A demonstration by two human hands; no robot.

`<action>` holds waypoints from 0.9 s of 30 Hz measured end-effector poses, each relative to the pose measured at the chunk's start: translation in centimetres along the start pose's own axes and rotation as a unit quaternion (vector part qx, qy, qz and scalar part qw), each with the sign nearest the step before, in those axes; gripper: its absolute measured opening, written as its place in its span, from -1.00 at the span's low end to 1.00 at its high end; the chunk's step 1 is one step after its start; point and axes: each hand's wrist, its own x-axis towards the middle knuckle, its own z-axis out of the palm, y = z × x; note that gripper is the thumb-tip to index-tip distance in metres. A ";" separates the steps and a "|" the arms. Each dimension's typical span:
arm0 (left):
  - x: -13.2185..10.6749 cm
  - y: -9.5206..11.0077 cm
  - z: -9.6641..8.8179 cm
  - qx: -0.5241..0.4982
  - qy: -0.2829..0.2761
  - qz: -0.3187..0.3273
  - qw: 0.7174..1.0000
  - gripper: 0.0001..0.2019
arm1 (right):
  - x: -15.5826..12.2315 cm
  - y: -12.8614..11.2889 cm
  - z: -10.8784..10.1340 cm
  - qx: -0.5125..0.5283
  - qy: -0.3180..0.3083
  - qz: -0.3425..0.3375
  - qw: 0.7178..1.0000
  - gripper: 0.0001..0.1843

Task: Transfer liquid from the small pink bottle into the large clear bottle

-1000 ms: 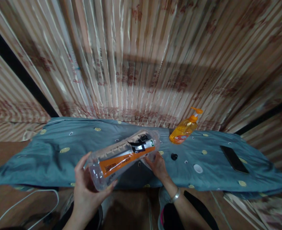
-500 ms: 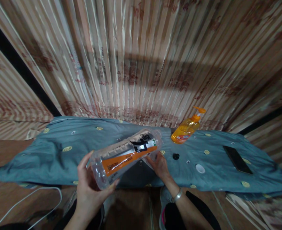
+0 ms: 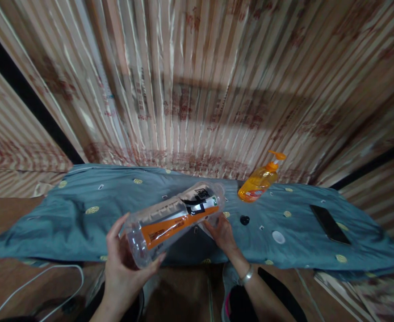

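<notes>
A large clear plastic bottle with an orange, black and silver label lies tilted across the front of me, its base at the lower left. My left hand is closed round the base end. Near the other end, my right hand grips the bottle from below, its fingers partly hidden behind it. To the right stands an orange pump bottle holding yellow-orange liquid. A small black piece and a white round disc lie on the cloth right of my right hand.
A blue-green patterned cloth covers the low table. Toward its right end lies a dark phone. Striped curtains hang behind the table. A white cable loops over the floor at lower left.
The view has shifted slightly. Both hands keep their hold on the clear bottle, which stays at nearly the same tilt.
</notes>
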 end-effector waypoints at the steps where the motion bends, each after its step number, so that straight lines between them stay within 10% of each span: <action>1: 0.0 -0.1 -0.1 0.005 -0.001 0.008 1.000 -0.13 | 0.0 0.0 0.0 -0.001 -0.001 -0.002 1.000 -0.76; 11: 1.3 -2.0 -2.1 0.125 -0.080 0.157 0.976 -0.12 | -0.1 0.1 0.0 -0.007 -0.003 0.013 1.000 -0.76; 27: 1.4 -2.3 -2.3 0.114 -0.096 0.164 0.975 -0.08 | 0.1 -0.6 -0.6 0.000 -0.025 0.028 0.999 -0.79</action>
